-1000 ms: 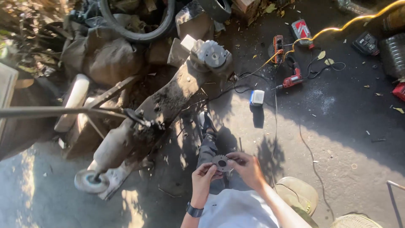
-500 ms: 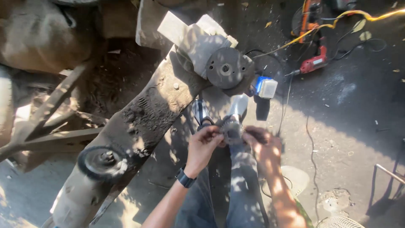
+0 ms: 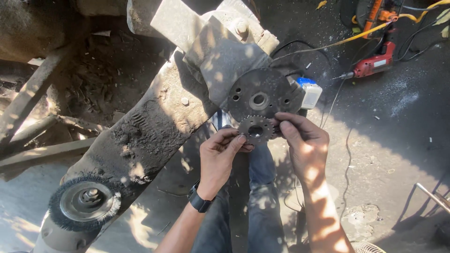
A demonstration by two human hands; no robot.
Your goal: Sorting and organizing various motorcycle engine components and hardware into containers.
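Note:
A small dark toothed sprocket (image 3: 255,130) is held between both hands, just below a round metal flange (image 3: 259,99) with a centre hole and bolt holes. That flange sits at the end of a long, dirt-caked metal housing (image 3: 150,126) lying diagonally across the ground. My left hand (image 3: 219,155) pinches the sprocket's left edge; a dark watch is on that wrist. My right hand (image 3: 300,140) grips the sprocket's right edge with its fingertips. My legs in dark trousers (image 3: 255,201) are below the hands.
A wire-brush wheel (image 3: 85,202) sits at the housing's lower left end. A red power drill (image 3: 375,65) with cables and a yellow cord (image 3: 356,35) lies upper right. A small white and blue box (image 3: 310,92) rests beside the flange. Rusty bars (image 3: 33,93) lie left.
The view has closed in on the flange. Both hands have raised the sprocket up towards the flange face, until it sits just under it.

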